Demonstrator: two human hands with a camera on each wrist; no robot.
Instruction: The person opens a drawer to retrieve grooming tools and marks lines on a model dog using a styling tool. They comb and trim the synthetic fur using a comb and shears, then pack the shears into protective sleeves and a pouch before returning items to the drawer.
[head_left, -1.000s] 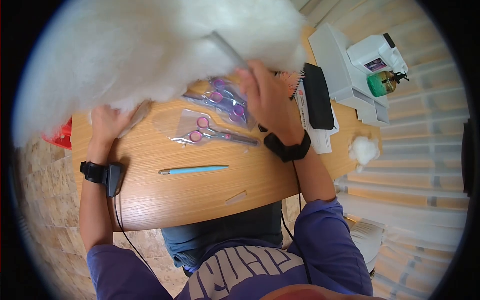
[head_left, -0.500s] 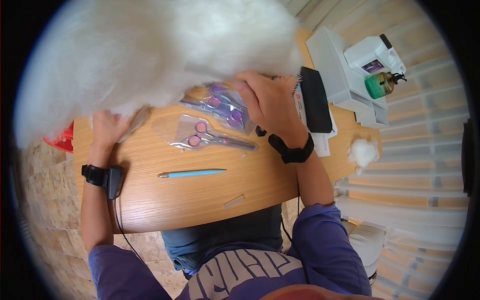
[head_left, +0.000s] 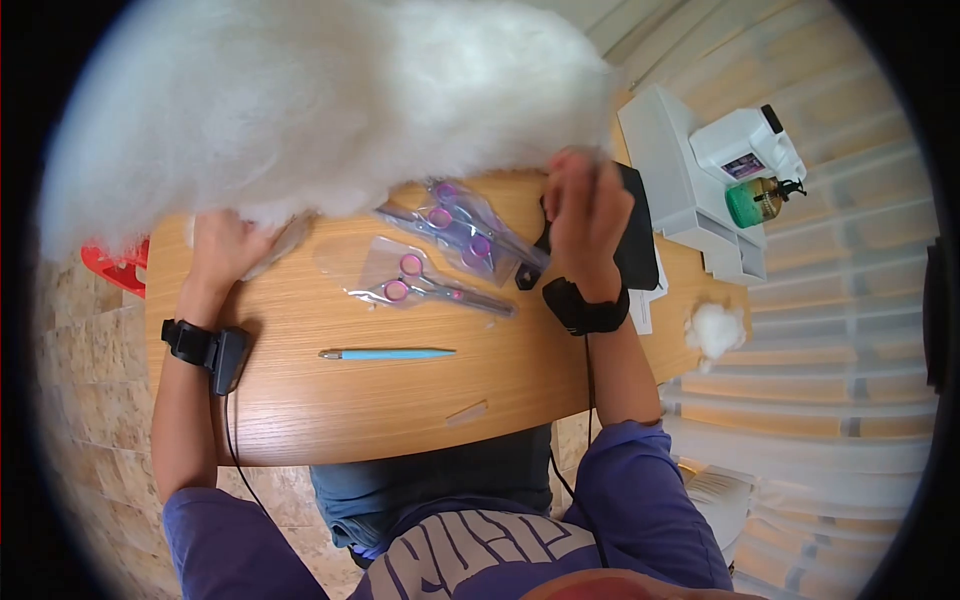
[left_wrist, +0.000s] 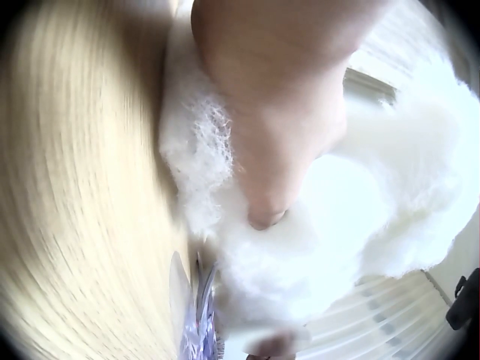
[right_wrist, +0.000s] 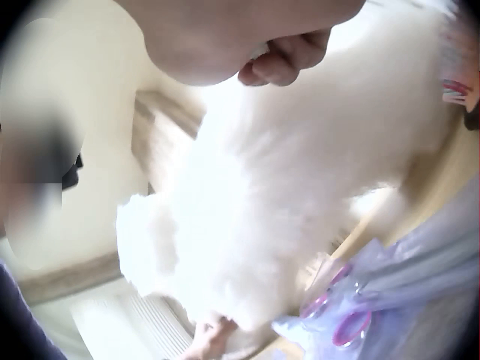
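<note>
A large white fluffy mass of fur (head_left: 300, 110) fills the top of the head view. My left hand (head_left: 222, 245) grips its lower left edge, and in the left wrist view a fingertip sinks into the fur (left_wrist: 300, 262). At the fur's right edge, my right hand (head_left: 590, 220) has its fingers curled round a grey comb (head_left: 603, 150), which is blurred and mostly hidden. The right wrist view shows those curled fingers (right_wrist: 281, 64) close over the fur.
Bagged scissors with pink rings (head_left: 430, 285) and more bagged scissors (head_left: 470, 235) lie below the fur. Nearer me is a blue pen-like tool (head_left: 390, 354). A black case (head_left: 640, 235), white drawers (head_left: 680, 180), a green spray bottle (head_left: 755, 202) and a fluff clump (head_left: 715, 330) are right.
My right hand has moved the comb rightward along the fur to its right edge. The left hand keeps its place at the lower left edge.
</note>
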